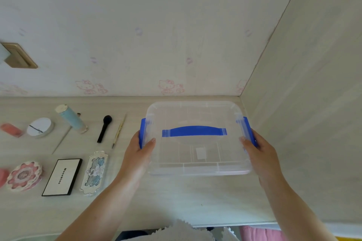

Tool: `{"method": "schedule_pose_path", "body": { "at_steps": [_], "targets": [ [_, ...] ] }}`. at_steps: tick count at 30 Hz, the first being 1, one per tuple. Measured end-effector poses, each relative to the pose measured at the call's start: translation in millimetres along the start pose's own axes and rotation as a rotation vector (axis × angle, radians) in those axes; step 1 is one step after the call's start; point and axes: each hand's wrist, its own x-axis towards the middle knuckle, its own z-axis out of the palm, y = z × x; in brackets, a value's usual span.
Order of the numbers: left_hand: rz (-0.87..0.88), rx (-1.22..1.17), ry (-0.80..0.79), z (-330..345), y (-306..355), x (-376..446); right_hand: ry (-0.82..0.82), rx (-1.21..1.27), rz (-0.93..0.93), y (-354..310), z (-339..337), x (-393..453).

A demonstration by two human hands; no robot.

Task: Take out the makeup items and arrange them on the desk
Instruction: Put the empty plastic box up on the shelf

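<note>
A clear plastic box (197,154) with a blue handle (194,130) on its lid stands on the desk at the right; it looks empty. My left hand (140,154) grips its left blue latch and my right hand (258,152) grips its right blue latch. Makeup lies in two rows to the left: a pale blue tube (71,118), a round white compact (39,127), a black brush (104,128), a thin pencil (119,131), a flower-shaped compact (24,175), a white palette with black edge (62,177) and an ornate blue palette (94,172).
A pink item (11,129) and another pink object (3,177) sit at the far left edge. A thin stick (61,140) lies between the rows. The wall (156,35) stands behind the desk and a side panel (305,103) bounds it on the right.
</note>
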Motion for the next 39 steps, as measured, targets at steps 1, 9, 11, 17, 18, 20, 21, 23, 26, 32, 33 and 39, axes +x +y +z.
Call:
{"method": "schedule_pose_path", "body": {
  "at_steps": [1, 9, 11, 17, 18, 20, 21, 23, 26, 32, 33, 39],
  "targets": [
    [0.003, 0.001, 0.001, -0.4, -0.2, 0.0, -0.002, -0.005, -0.005, 0.0, 0.2, 0.1],
    [0.094, 0.074, -0.009, 3.0, 4.1, -1.3, 0.001, -0.128, -0.084, 5.7, -1.1, 2.4],
    [0.102, 0.092, -0.005, 2.5, 3.9, -0.4, 0.002, -0.148, -0.083, 8.0, -1.4, 4.8],
    [0.111, 0.084, 0.006, 3.3, 8.6, -3.9, -0.014, -0.163, -0.087, 7.2, -1.8, 5.6],
    [0.097, 0.06, -0.006, 3.1, 9.0, -5.6, -0.022, -0.156, -0.079, 6.4, -2.4, 5.8],
    [0.045, 0.013, -0.059, 0.2, 6.9, -9.7, -0.054, -0.095, -0.045, 5.3, -4.8, 5.8],
    [0.02, -0.001, -0.098, -2.5, 5.4, -13.8, -0.087, -0.033, -0.014, 5.4, -5.6, 4.3],
    [0.023, 0.0, -0.187, -8.8, -0.5, -20.0, -0.174, 0.092, 0.049, 9.2, -8.6, -1.9],
    [0.041, 0.024, -0.308, -21.7, -20.3, -26.5, -0.279, 0.146, 0.078, 28.9, -9.3, -16.7],
    [0.086, 0.159, -0.493, -24.1, -59.2, -17.8, -0.468, -0.007, 0.175, 76.2, -0.4, -49.8],
    [0.072, 0.163, -0.49, -21.8, -59.1, -13.4, -0.419, -0.039, 0.193, 77.4, 3.8, -50.4],
    [0.182, 0.217, -0.47, -15.8, -45.1, 1.9, -0.181, -0.072, 0.053, 50.4, 26.3, -48.3]
  ]
}}
